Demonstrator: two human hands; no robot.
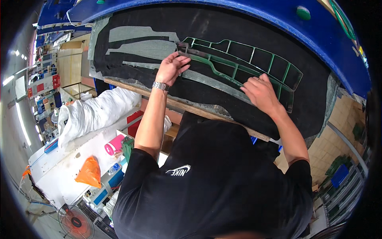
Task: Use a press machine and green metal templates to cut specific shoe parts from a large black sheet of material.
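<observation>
A green metal cutting die (205,61), a long curved frame with several crossbars, lies on a black sheet (230,24) of leather-like material. My left hand (172,69), with a metal watch at the wrist, has its thumb and fingers at the die's left end, apparently pinching the near edge. My right hand (260,93) bends its fingers over the near rim toward the right end; its fingertips are partly hidden. Left of the die, long grey cut-out openings (147,48) in the sheet show the board underneath.
A blue machine beam (274,20) arches along the far side. The board's near edge has a wooden strip (179,106) close to my body. To the left are a white sack (95,113), an orange bag (89,172), a pink container (114,145) and a fan (75,222).
</observation>
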